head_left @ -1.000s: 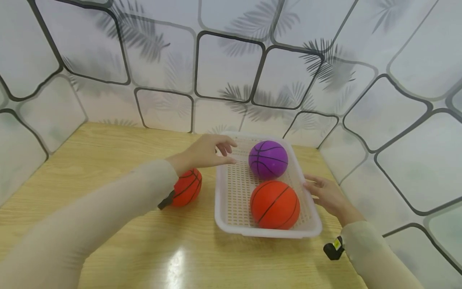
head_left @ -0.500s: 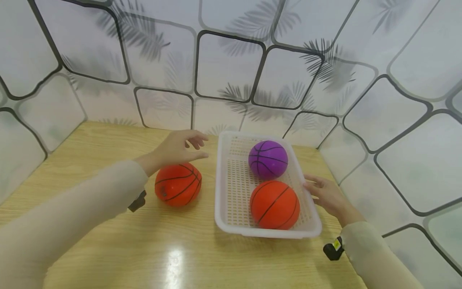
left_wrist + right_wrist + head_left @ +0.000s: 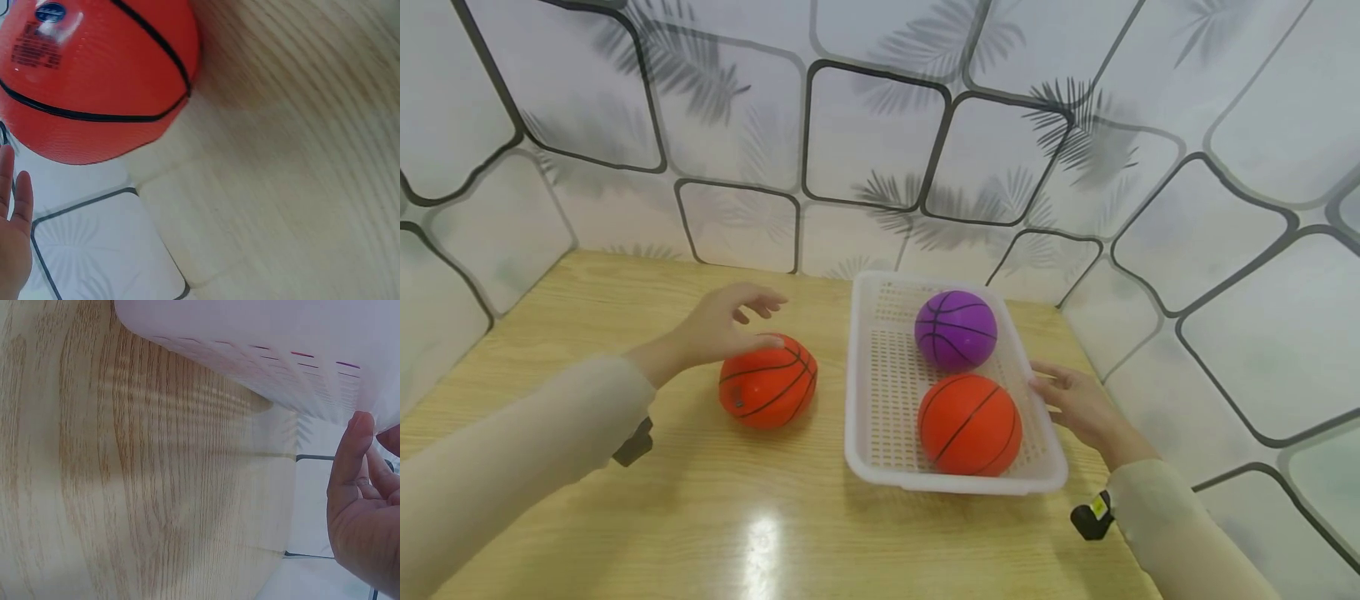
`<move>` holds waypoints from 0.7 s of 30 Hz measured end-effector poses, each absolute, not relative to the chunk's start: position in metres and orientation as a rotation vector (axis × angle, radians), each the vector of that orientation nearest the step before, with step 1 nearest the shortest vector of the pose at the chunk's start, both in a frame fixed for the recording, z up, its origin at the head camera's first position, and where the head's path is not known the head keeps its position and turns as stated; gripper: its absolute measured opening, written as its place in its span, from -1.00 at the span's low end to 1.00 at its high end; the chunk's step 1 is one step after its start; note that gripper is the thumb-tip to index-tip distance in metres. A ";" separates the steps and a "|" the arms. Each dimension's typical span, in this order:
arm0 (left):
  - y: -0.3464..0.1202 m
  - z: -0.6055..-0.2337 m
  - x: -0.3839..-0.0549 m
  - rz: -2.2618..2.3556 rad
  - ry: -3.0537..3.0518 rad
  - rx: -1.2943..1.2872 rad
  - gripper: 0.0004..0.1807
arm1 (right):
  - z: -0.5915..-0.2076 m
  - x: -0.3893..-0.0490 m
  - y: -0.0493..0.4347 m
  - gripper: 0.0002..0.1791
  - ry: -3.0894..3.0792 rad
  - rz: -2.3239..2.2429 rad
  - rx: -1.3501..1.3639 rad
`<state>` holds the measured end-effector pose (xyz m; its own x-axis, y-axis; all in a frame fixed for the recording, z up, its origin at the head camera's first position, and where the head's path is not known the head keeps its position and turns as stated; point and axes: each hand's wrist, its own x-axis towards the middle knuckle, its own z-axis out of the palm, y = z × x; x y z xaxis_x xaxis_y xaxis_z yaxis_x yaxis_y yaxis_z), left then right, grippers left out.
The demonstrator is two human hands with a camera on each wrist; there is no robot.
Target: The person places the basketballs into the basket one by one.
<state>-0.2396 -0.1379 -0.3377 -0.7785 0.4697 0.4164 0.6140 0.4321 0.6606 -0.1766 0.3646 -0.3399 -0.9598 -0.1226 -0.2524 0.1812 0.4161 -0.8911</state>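
An orange-red toy basketball (image 3: pixel 767 387) with black lines rests on the table, left of a white plastic basket (image 3: pixel 862 467). My left hand (image 3: pixel 722 325) is over the ball's upper left with its fingers loosely extended and holds nothing. In the left wrist view, its fingers (image 3: pixel 22 197) show beyond the basketball (image 3: pixel 100 75). Inside the basket sit a purple toy basketball (image 3: pixel 956 332) at the back and an orange ball (image 3: pixel 970 425) at the front. My right hand (image 3: pixel 1078 408) grips the basket's right rim; in the right wrist view, the fingertips are at the basket wall (image 3: pixel 250 337).
The wood-grain table (image 3: pixel 647 517) carries the basket and the loose ball. Behind it and to the right stand walls (image 3: pixel 880 133) patterned with stone shapes and leaves. The basket's right side is close to the right wall.
My left hand has moved left from over the basket's left rim to above the loose basketball, which is now largely uncovered. The right hand, the basket and the balls stay in place.
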 end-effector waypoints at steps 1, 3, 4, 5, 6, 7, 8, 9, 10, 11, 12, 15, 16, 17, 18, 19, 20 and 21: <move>-0.141 -0.340 -0.239 -1.269 -2.518 -0.959 -0.42 | -0.340 -0.177 0.365 -0.36 2.395 -1.560 0.049; -0.146 -0.344 -0.236 -1.266 -2.525 -0.964 -0.38 | -0.341 -0.177 0.366 -0.36 2.389 -1.567 0.044; -0.148 -0.346 -0.235 -1.265 -2.530 -0.969 -0.35 | -0.342 -0.177 0.366 -0.36 2.388 -1.567 0.041; -0.151 -0.347 -0.234 -1.266 -2.537 -0.974 -0.33 | -0.342 -0.177 0.366 -0.36 2.388 -1.567 0.035; -0.154 -0.349 -0.233 -1.272 -2.547 -0.980 -0.30 | -0.342 -0.177 0.366 -0.35 2.387 -1.568 0.033; -0.156 -0.350 -0.232 -1.275 -2.567 -0.985 -0.27 | -0.342 -0.177 0.366 -0.35 2.387 -1.569 0.030; -0.159 -0.352 -0.231 -1.276 -2.591 -0.991 -0.23 | -0.343 -0.177 0.366 -0.35 2.386 -1.570 0.028; -0.161 -0.353 -0.229 -1.282 -2.621 -0.998 -0.20 | -0.343 -0.177 0.366 -0.35 2.385 -1.572 0.025; -0.164 -0.354 -0.228 -1.286 -2.653 -1.003 -0.17 | -0.343 -0.177 0.366 -0.35 2.388 -1.569 0.022; -0.165 -0.355 -0.227 -1.291 -2.686 -1.004 -0.14 | -0.343 -0.177 0.366 -0.34 2.389 -1.568 0.023; -0.167 -0.356 -0.226 -1.293 -2.715 -1.006 -0.11 | -0.343 -0.177 0.366 -0.34 2.391 -1.566 0.025; -0.171 -0.360 -0.223 -1.311 -2.777 -1.020 -0.04 | -0.343 -0.177 0.366 -0.33 2.398 -1.561 0.029; -0.172 -0.361 -0.222 -1.319 -2.791 -1.024 -0.02 | -0.343 -0.178 0.366 -0.33 2.402 -1.554 0.032; -0.173 -0.362 -0.221 -1.328 -2.803 -1.029 0.00 | -0.343 -0.178 0.366 -0.33 2.402 -1.554 0.036; -0.174 -0.364 -0.220 -1.338 -2.811 -1.038 0.02 | -0.343 -0.178 0.366 -0.33 2.404 -1.550 0.039; -0.174 -0.366 -0.219 -1.344 -2.819 -1.048 0.04 | -0.343 -0.178 0.366 -0.34 2.405 -1.550 0.042; -0.175 -0.368 -0.219 -1.349 -2.820 -1.061 0.05 | -0.343 -0.178 0.366 -0.34 2.406 -1.547 0.044; -0.175 -0.369 -0.218 -1.362 -2.818 -1.071 0.07 | -0.343 -0.178 0.366 -0.34 2.410 -1.544 0.047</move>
<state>-0.2184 -0.1751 -0.3691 -0.7778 0.6163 0.1234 0.4795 0.4550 0.7504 -0.1782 0.3665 -0.3433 -0.9607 -0.1217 -0.2493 0.1756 0.4291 -0.8860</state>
